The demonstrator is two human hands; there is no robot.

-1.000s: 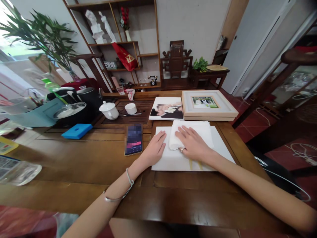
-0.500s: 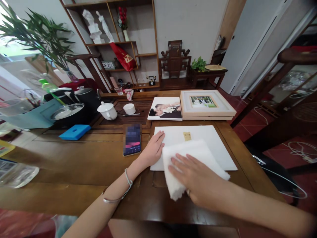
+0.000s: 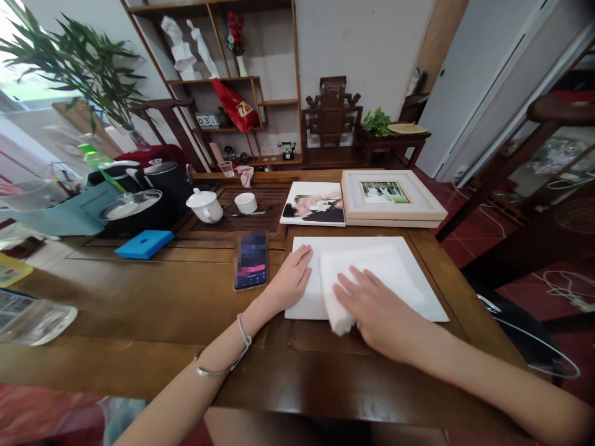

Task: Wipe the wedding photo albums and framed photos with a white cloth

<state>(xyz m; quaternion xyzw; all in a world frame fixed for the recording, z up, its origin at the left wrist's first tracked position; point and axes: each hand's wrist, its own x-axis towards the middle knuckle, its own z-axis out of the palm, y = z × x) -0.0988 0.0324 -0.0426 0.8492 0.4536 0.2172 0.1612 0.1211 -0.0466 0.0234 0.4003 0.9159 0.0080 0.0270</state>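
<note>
A flat white panel (image 3: pixel 304 303) lies on the wooden table, its back side possibly up. My left hand (image 3: pixel 294 275) rests flat on the panel's left edge, fingers stretched out. On the panel lies a folded white towel (image 3: pixel 334 310), gripped by my right hand (image 3: pixel 372 303), whose fingers press across its top; the thumb is hidden. The towel covers the middle of the panel, including the spot of a small gold hanger. A phone (image 3: pixel 251 260) with a lit screen lies left of my left hand.
Behind the panel are a photo print (image 3: pixel 312 214) and a framed picture (image 3: pixel 395 210). To the left stand a white lidded cup (image 3: pixel 204 205), a white bowl (image 3: pixel 246 202), a blue sponge-like block (image 3: pixel 144 244) and a dark pan (image 3: pixel 130 217). A clear bottle (image 3: pixel 37 319) lies at the far left.
My right hand has slid the towel forward and a little to the right over the panel, hiding the gold hanger. My left hand stays at the panel's left edge.
</note>
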